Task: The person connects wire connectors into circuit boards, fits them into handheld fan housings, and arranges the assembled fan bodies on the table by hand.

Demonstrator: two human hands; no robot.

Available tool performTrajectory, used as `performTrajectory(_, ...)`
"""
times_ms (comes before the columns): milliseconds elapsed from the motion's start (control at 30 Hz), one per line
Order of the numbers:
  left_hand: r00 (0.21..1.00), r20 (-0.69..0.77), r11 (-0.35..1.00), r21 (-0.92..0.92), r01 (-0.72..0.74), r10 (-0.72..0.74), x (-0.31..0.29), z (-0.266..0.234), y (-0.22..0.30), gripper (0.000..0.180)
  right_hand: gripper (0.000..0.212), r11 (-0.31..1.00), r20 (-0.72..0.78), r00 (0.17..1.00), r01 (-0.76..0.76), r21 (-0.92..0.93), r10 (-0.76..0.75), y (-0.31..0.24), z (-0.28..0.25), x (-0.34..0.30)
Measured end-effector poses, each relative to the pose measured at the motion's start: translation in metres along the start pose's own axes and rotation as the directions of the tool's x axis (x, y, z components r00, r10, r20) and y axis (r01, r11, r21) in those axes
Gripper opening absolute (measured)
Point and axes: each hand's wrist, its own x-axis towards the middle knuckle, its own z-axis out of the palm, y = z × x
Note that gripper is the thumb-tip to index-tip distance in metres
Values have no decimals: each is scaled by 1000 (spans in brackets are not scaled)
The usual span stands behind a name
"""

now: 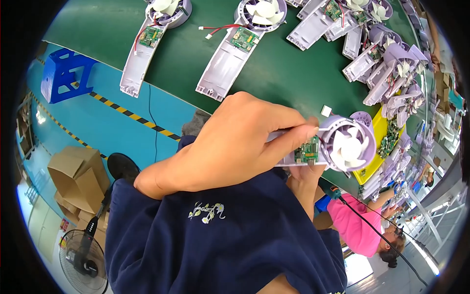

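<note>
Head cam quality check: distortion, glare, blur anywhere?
Head view: strong fisheye, black vignette at the corners, the green belt edge bows. Blown-out glare at lower right and left rim. The left hand and the lavender fan housing it holds are sharp; far fan parts go soft and small.

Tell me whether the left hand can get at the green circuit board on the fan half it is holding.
Probably yes. The left hand grips the lilac fan half, its fingertips right above the green circuit board. Nothing covers the board; only the right hand's fingers sit below it.
</note>
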Motion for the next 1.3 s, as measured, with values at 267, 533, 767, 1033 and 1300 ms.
performTrajectory(267, 1000, -27, 999, 39, 15, -14, -1, 2, -3, 16, 46, 985, -24, 988, 147, -88, -150, 5, -13, -4)
performTrajectory(533, 993, -64, 989, 103, 109, -102, 1, 7, -11, 18, 42, 946, 3, 962, 269, -180, -273, 8, -16, -3)
performTrajectory(767, 984, -73, 984, 58, 168, -164, -2, 14, -8, 19, 48, 928, -87, 978, 152, -340, -192, 12, -6, 3)
performTrajectory(1033, 980, -74, 979, 70, 190, -185, 5, 15, -10, 18, 47, 959, -28, 986, 155, -236, -166, 9, -9, 4)
performTrajectory(1300, 994, -97, 974, 225, -25, 48, 10, 29, -17, 28, 49, 990, 37, 994, 108, -95, -105, 2, 5, 4)
